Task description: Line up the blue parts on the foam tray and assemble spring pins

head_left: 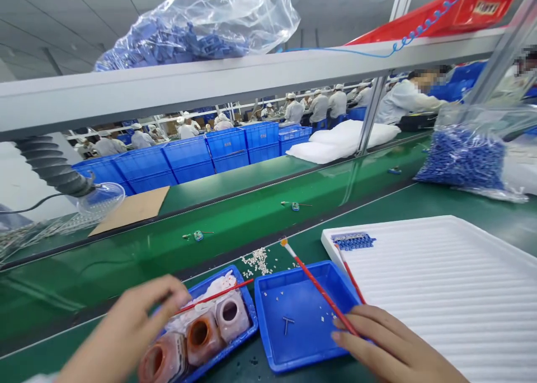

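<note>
My left hand [130,330] pinches a thin red stick [218,294] above a blue tray [247,316] holding several squat jars with residue, such as a pinkish jar [230,317]. My right hand [390,344] grips a long red-handled brush [323,291] with an orange tip, its fingers resting by the rim of a second blue tray [302,344]. That tray holds small white bits and a small metal T-shaped piece [286,325]. To the right lies a white ribbed tray [444,293] bearing a blue comb-like strip [353,241] and another red stick [351,277].
White bits [257,261] lie scattered on the green bench mat [461,204]. Behind runs a green conveyor belt [235,204] carrying small tools [295,206]. A clear bag of blue parts [461,159] stands at right. Blue crates [188,159] and white-clad co-workers [406,100] fill the background.
</note>
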The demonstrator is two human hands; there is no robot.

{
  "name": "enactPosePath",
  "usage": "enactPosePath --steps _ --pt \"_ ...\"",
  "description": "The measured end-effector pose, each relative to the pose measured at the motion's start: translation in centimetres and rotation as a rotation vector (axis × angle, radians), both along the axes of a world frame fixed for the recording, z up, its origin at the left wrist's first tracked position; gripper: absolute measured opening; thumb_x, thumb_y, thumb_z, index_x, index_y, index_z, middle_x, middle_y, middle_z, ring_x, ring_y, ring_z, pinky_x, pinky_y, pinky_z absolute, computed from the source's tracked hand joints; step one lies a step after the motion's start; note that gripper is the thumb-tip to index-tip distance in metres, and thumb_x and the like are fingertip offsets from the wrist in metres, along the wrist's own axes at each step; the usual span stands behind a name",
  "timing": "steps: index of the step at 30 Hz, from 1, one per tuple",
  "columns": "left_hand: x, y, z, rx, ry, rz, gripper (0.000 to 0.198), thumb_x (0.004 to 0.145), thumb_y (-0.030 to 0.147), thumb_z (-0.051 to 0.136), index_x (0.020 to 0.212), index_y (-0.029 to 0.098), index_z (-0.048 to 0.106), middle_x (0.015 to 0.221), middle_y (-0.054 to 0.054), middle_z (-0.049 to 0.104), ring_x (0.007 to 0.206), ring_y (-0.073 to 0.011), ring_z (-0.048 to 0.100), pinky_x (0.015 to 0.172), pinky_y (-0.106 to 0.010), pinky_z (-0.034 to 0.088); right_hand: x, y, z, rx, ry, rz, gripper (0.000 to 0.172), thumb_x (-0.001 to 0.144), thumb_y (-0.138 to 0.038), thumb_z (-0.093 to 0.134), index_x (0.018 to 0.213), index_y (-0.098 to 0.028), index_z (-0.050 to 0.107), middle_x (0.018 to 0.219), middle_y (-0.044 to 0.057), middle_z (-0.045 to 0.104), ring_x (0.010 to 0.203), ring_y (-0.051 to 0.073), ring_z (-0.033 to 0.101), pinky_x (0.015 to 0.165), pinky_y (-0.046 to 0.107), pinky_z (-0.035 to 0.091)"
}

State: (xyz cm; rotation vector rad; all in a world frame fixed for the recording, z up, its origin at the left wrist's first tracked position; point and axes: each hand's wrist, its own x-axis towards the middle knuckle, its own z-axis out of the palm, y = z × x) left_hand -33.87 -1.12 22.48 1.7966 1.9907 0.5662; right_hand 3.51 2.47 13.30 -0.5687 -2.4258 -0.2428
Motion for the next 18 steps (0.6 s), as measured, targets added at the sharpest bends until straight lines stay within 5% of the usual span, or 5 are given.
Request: enactPosePath --steps 3,6,11,18 --pt "7.2 -2.1 -1.4 -0.21 0.168 -0.443 0.037 0.093 0.032 0.035 0.092 0.021 0.071 0.095 -0.007 0.073 0.09 -0.0244 0.065 0.083 -0.029 0.048 -2.0 0.7 0.2 0.002 -0.008 0.019 0.036 0.099 -0.015 0.025 0.117 -0.021 0.056 0.105 0.007 0.064 0.096 0.024 0.06 0.071 0.032 0.059" --pt "13.2 -0.5 -3.2 -0.338 0.388 -0.572 0.03 0.086 0.012 0.051 0.112 0.015 0.066 0.114 -0.014 0.067 0.108 -0.0327 0.059 0.094 -0.043 0.046 -2.7 1.3 -0.8 -0.097 0.032 -0.034 0.037 0.098 -0.009 0.024 0.119 -0.018 0.054 0.113 0.011 0.058 0.107 0.028 0.052 0.081 0.044 0.054" --pt "18.7 3.1 -5.2 -0.349 0.598 -0.498 0.018 0.09 0.008 0.052 0.102 0.011 0.064 0.105 -0.01 0.068 0.1 -0.0243 0.063 0.085 -0.044 0.052 -3.3 2.1 -1.2 -0.185 -0.037 -0.014 0.024 0.091 -0.002 0.041 0.103 -0.015 0.057 0.103 0.009 0.058 0.101 0.025 0.051 0.084 0.038 0.051" --pt "19.8 4.2 -7.9 -0.32 0.608 -0.323 0.006 0.088 0.022 0.06 0.09 0.023 0.065 0.097 -0.004 0.068 0.09 -0.0186 0.066 0.078 -0.034 0.053 -3.4 3.5 -2.2 -0.24 -0.189 -0.056 0.016 0.086 0.0 0.063 0.096 -0.012 0.059 0.098 0.006 0.058 0.102 0.025 0.052 0.087 0.04 0.049"
